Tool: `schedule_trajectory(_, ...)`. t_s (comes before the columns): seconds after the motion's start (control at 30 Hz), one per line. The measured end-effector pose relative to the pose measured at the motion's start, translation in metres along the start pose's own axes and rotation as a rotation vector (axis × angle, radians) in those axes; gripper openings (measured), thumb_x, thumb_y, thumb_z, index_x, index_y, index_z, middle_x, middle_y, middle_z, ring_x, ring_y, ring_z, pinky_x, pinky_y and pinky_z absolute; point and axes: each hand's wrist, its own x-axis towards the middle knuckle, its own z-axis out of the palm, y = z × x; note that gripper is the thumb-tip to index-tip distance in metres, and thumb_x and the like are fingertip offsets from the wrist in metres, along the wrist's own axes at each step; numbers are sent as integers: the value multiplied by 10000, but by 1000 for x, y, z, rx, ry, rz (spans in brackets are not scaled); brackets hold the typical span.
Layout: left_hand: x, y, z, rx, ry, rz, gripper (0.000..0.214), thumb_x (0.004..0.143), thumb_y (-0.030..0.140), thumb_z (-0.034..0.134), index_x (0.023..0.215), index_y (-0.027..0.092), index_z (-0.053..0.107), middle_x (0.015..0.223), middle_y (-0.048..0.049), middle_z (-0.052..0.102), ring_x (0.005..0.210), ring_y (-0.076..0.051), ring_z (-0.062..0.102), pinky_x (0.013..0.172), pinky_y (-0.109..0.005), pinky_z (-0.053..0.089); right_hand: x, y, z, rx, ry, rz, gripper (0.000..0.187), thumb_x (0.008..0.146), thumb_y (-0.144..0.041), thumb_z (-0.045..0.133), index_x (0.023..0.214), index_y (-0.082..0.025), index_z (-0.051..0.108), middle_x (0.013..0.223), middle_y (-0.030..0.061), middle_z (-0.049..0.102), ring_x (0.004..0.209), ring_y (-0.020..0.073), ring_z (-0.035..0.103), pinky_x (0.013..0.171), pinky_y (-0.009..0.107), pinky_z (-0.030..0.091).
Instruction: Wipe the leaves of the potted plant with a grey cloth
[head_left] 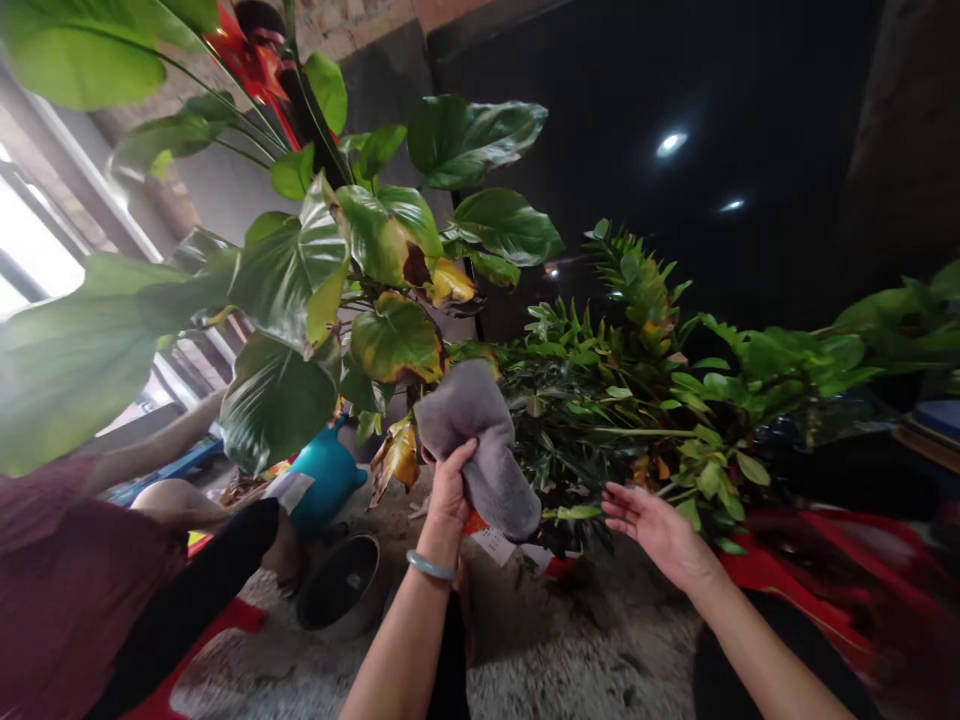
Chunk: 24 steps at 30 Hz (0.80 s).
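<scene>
A folded grey cloth (480, 430) is gripped in my left hand (450, 490), thumb on top, with a bangle on that wrist. The cloth is held up in front of the plants and hides part of them. To its right, my right hand (649, 525) is held palm up with fingers stretched, nothing in it. Its fingertips are close to a green leaf (576, 512) low on the leafy plant (600, 390). Left of the cloth hangs a withered yellow-brown leaf (397, 458) from the large-leaved plant (289, 275).
At the left sits another person in a dark red top (49, 570), an arm reaching toward the plants. A turquoise watering can (326, 475) and a dark bowl (341, 585) are on the floor nearby. Red plastic (810, 570) lies at the right. Behind stands a dark glossy panel (675, 80).
</scene>
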Motion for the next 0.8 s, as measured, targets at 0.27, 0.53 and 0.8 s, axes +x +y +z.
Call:
schedule_trajectory(0.27, -49, -84, -70, 326, 69, -359, 275, 389, 59, 649, 617, 189, 569, 490, 32, 612, 523, -176, 590, 519, -282, 457, 6, 4, -9, -38, 127, -42, 176, 606, -344, 831, 687, -205, 762, 693, 75, 761, 634, 218, 697, 610, 336, 580)
schedule_trajectory(0.53, -9, -3, -13, 3, 27, -10, 296, 425, 204, 713, 711, 177, 637, 623, 27, 684, 571, -145, 599, 621, -273, 499, 4, 1, -8, -33, 52, -76, 263, 517, -278, 882, 742, -177, 790, 730, 96, 765, 664, 223, 697, 663, 349, 572)
schedule_trajectory(0.8, -50, -79, -57, 290, 32, -416, 278, 366, 83, 637, 614, 193, 577, 484, 4, 630, 496, -194, 587, 527, -319, 479, 3, 2, -9, -24, 62, -59, 199, 569, -263, 857, 725, -164, 783, 729, 106, 759, 655, 219, 696, 642, 340, 562)
